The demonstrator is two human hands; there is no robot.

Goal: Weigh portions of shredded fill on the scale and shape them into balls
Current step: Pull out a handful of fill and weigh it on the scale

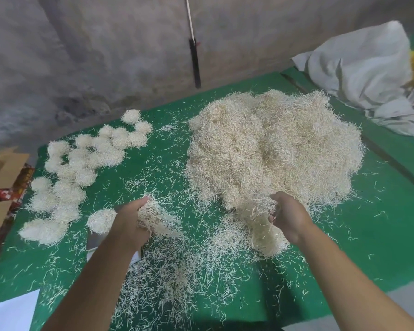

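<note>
Head view shows our left hand (129,217) clutching a tuft of fill; right hand (288,215) grasps strands at the pile (273,149); light, springy stuff, we judge; gather loosely from beneath.

1. A big pile of shredded fill (273,149) lies on the green counter (380,235).
2. The left hand (132,220) grips a tuft of fill (158,218).
3. The right hand (289,216) pulls at strands on the pile's near edge.
4. Finished balls (77,168) cluster at the left (many touching).
5. A white sack (361,68) slumps behind the pile, by the wall.
</note>
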